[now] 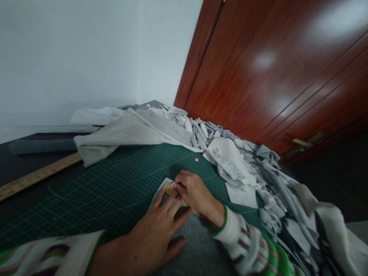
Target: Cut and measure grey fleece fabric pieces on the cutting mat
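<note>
Grey fabric (198,245) lies on the green cutting mat (123,180) near the front edge. A tan strip (169,189), like a ruler or template, rests along the fabric's upper edge. Spread over the strip and fabric, my left hand (156,230) presses down with its fingers apart. My right hand (194,191) is closed at the strip's edge, thumb and fingers pinched together; what is between them is too small to make out. A small pink disc (196,159) lies on the mat beyond my hands.
Pale folded fabric (129,130) covers the mat's far side. Many scraps (230,161) are heaped along the right. A wooden ruler (40,174) lies at the left, beside a dark roll (43,146). A red-brown door (258,76) stands behind.
</note>
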`<state>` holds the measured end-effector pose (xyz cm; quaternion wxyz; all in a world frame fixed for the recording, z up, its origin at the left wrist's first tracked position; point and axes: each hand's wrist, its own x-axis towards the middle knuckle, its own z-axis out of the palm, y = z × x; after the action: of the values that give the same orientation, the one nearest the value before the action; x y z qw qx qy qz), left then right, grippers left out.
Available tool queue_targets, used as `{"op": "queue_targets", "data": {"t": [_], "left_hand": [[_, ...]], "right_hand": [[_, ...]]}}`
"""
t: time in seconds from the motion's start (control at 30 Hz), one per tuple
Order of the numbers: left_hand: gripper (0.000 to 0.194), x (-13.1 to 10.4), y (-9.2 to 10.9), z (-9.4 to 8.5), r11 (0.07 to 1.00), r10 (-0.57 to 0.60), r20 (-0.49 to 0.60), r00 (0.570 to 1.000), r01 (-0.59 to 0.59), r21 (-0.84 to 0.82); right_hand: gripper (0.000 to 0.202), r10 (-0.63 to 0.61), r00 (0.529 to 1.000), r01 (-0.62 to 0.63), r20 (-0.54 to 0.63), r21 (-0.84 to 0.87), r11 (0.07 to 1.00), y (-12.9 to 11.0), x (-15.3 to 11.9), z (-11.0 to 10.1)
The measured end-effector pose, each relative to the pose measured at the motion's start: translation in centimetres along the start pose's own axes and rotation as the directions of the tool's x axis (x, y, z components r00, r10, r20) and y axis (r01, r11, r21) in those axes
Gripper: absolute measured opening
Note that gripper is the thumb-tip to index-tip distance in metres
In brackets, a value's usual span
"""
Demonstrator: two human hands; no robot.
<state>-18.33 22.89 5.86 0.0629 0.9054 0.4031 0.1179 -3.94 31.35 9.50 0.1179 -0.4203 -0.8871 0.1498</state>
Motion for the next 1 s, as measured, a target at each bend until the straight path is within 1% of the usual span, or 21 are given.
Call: {"op": "queue_targets", "data": {"t": [0.13, 0.2, 0.27, 0.37, 0.53, 0.63, 0.8, 1.0], "left_hand": [[0.065, 0.1, 0.1, -0.4, 1.000, 0.009, 0.023, 1.000, -0.008, -0.013], [0.062, 0.0, 0.1, -0.5, 1.000, 0.014, 0.021, 1.000, -0.014, -0.005], [0.064, 0.0, 0.1, -0.3, 1.000, 0.025, 0.017, 1.000, -0.026, 0.010], [0.067, 0.0, 0.0, 0.0, 0.999, 0.041, -0.005, 0.999, -0.041, 0.022], [0.063, -0.1, -0.2, 0.4, 0.998, 0.051, -0.065, 0.997, -0.049, 0.028], [0.061, -0.2, -0.3, 0.4, 0.998, 0.059, -0.077, 0.995, -0.057, 0.031], [0.061, -0.2, -0.3, 0.5, 0.998, 0.050, -0.046, 0.998, -0.048, 0.029], [0.063, 0.0, -0.3, 0.4, 0.999, 0.044, -0.018, 0.999, -0.044, 0.032]], "right_hand": [[0.021, -0.018, 0.999, 0.022, 0.037, -0.122, 0.992, 0.2, -0.5, -0.5], [0.021, -0.017, 0.998, 0.026, 0.056, -0.157, 0.987, 0.3, -0.9, -0.8], [0.021, -0.004, 0.997, 0.019, 0.080, -0.183, 0.983, 0.3, -1.3, -1.2], [0.018, 0.018, 0.991, 0.012, 0.133, -0.217, 0.976, 0.4, -1.7, -1.8], [0.020, 0.041, 0.979, 0.022, 0.201, -0.304, 0.953, 0.5, -2.2, -2.5], [0.018, 0.051, 0.972, 0.028, 0.229, -0.330, 0.944, 0.4, -2.6, -2.9], [0.018, 0.070, 0.961, 0.038, 0.268, -0.380, 0.924, 0.6, -3.4, -3.4], [0.018, 0.108, 0.959, 0.010, 0.264, -0.412, 0.911, 0.7, -4.2, -3.6]]}}
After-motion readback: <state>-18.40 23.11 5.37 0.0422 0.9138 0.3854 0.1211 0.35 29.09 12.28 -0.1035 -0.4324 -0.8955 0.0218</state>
